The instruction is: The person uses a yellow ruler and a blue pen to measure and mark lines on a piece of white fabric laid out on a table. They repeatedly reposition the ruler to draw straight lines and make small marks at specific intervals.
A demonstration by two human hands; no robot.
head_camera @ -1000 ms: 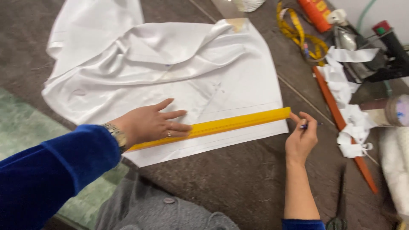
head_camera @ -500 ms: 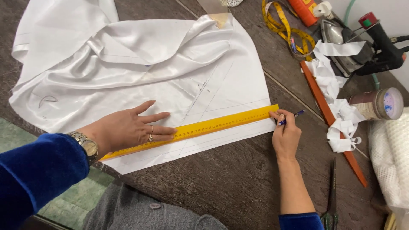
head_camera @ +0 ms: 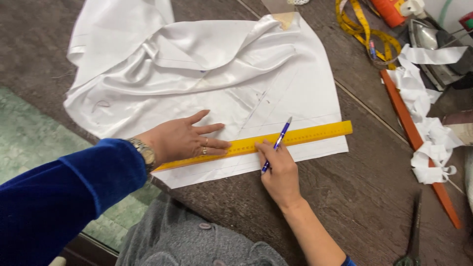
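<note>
Right hand (head_camera: 280, 175): curled around a blue pen (head_camera: 277, 144), pinching it between thumb and fingers, tip down on the cloth just below the ruler's near edge.
Left hand (head_camera: 185, 140): spread flat, palm down, fingers fanned, fingertips pressing on the left half of the ruler; ring on one finger, metal wristwatch (head_camera: 144, 151) at the wrist, blue velvet sleeve (head_camera: 64, 192) behind.
Yellow ruler (head_camera: 315, 133): lying slantwise across the lower edge of the cloth, right end higher, between the two hands.
White satin cloth (head_camera: 207, 64): spread on the dark table (head_camera: 364, 197), flat near the ruler with faint drawn lines, bunched and folded toward the far left.
Orange stick (head_camera: 419, 148): right of the cloth, well apart from the hands, with white cloth strips (head_camera: 423, 123) draped over it.
Yellow tape measure (head_camera: 359, 24): coiled at the far right, beside an iron (head_camera: 433, 44).
Scissors (head_camera: 414, 231): dark, at the lower right edge of the table.
Grey garment (head_camera: 197, 241): buttoned, at the bottom, nearest the camera.
</note>
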